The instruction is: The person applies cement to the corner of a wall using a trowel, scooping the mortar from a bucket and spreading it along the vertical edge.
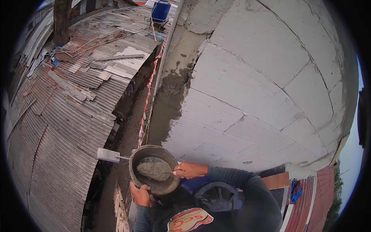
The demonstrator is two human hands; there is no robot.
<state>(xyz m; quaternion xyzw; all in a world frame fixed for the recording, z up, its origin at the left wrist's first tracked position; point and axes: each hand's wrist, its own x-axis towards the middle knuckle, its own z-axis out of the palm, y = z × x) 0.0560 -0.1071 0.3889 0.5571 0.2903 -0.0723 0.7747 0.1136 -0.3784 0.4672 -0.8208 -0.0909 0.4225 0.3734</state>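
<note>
My left hand grips the near-left side of a round dark bucket, its fingers curled at the rim. Inside the bucket is a heap of wet grey mortar. My right hand is closed around the handle of a trowel at the bucket's right side; the mortar covers most of its blade. A pale flat plate on a thin metal rod sticks out past the bucket's left rim. Beyond the bucket stands a light grey block wall, with a wet mortar patch along its left edge.
Left and below lie rusty corrugated roofs with loose boards. Red-and-white tape runs beside the wall's left edge, above a narrow gap. A blue container stands far off. A dark round wheel-like part sits near my right arm.
</note>
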